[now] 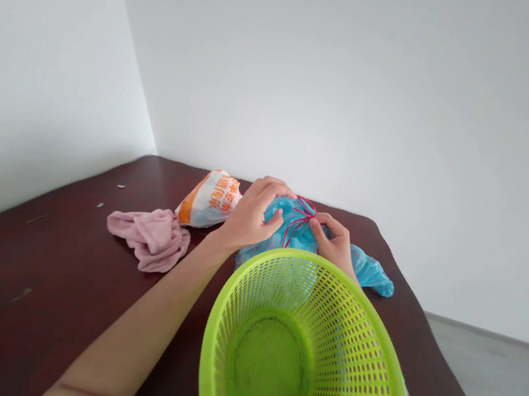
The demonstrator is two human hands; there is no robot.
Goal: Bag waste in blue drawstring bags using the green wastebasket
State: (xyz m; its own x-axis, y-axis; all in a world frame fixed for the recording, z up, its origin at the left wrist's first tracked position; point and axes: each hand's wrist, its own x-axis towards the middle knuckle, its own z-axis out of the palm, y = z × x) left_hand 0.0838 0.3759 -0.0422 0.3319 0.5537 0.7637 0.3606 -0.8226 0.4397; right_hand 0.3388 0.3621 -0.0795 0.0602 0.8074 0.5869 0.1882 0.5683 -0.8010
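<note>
A blue plastic bag (264, 244) lies toward the far side of the table, with red string (297, 220) looped and gathered on top of it. My right hand (335, 242) pinches the gathered string between thumb and index finger. Over the bag's left side, my left hand (258, 214) has its thumb apart from the bent fingers, with nothing visible gripped. In front of both hands, a bright green plastic colander (271, 368) tilts so that its inside faces me. It hides the bag's near part and most of my right forearm.
Left of the bag stands a white plastic bag with orange print (211, 199). A crumpled pink cloth (151, 236) lies nearer on the dark red table (52, 284). White walls (338, 89) border the table behind and at left; grey floor (508, 381) shows at right.
</note>
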